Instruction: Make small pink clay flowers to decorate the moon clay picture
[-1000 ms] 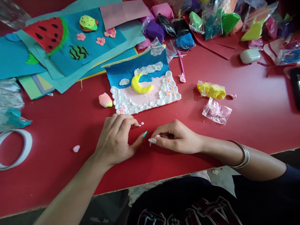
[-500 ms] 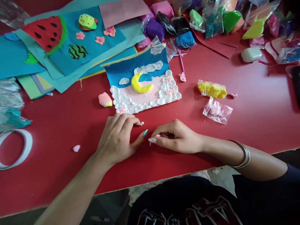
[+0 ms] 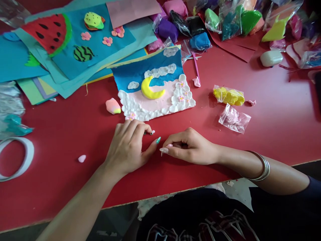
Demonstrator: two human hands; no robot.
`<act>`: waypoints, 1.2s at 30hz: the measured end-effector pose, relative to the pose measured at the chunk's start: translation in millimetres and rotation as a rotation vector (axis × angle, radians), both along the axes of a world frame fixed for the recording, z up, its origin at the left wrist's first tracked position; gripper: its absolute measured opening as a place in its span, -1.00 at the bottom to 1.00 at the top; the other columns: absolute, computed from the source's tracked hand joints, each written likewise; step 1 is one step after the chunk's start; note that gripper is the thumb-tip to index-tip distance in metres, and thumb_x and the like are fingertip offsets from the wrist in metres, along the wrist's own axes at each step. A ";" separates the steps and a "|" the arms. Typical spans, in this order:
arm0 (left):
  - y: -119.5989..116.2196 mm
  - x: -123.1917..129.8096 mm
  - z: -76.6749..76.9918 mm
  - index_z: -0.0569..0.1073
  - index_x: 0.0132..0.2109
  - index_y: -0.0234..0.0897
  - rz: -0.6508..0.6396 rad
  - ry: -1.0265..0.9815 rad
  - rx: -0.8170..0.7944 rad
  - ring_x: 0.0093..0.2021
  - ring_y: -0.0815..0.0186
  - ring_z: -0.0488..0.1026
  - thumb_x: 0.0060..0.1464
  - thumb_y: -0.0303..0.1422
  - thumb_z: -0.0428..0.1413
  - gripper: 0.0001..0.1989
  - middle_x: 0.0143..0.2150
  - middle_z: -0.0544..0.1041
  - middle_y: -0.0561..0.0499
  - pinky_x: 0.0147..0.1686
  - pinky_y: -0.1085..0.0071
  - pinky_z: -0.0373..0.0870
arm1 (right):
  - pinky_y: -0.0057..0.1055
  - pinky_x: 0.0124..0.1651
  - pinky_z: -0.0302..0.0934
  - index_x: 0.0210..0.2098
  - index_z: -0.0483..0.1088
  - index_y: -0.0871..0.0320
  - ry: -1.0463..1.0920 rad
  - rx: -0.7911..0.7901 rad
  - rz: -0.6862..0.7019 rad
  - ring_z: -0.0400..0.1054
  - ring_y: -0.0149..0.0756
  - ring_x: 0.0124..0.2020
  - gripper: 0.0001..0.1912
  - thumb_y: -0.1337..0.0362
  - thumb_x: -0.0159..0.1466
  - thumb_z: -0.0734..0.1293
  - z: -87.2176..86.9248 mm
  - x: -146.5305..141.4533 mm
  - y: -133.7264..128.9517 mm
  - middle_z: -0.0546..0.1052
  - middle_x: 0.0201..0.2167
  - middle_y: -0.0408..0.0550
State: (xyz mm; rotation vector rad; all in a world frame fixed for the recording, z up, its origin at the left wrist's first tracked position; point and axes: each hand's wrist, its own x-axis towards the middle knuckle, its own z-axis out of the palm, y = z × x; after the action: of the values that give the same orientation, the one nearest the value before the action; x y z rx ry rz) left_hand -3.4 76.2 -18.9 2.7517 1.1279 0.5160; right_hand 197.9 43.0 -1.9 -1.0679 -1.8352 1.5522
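Note:
My left hand (image 3: 131,144) rests on the red table just below the clay picture, thumb apart from the bent fingers; a tiny pink clay piece (image 3: 153,132) lies at its index fingertip. Closed in a pinch, my right hand (image 3: 188,147) has a bit of pink clay (image 3: 170,145) between its fingers, and a thin pointed tip shows under the thumb. The clay picture (image 3: 152,105) has a yellow moon (image 3: 151,92), white clouds and small pink flowers. A pink clay lump (image 3: 82,158) lies left of my left hand.
Bagged yellow clay (image 3: 228,95) and bagged pink clay (image 3: 234,118) lie at the right. A pink tool (image 3: 196,70) lies behind the picture. Coloured sheets (image 3: 100,50) fill the back left, a white ring (image 3: 30,157) the left. Many clay bags are at the back.
The view has shifted slightly. My left thumb and index finger have moved a little; the right hand keeps its pinch.

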 end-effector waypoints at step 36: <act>-2.1 -4.2 4.8 0.20 -0.41 -0.23 -0.018 -0.020 0.011 -0.44 0.30 0.27 -0.02 -0.25 0.07 -0.79 -0.47 0.33 0.04 -0.44 0.32 0.07 | -0.56 -0.54 -0.04 -0.34 0.44 0.31 -0.031 0.032 0.022 0.04 -0.55 -0.61 -0.68 0.21 0.28 0.17 -0.4 0.3 0.2 0.32 -0.64 -0.18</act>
State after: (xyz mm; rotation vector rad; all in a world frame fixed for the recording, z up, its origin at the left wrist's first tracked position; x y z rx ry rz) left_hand -7.6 74.1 -14.1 2.7573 1.0979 0.5478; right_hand 198.2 43.2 -2.3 -1.0659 -1.8918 1.5210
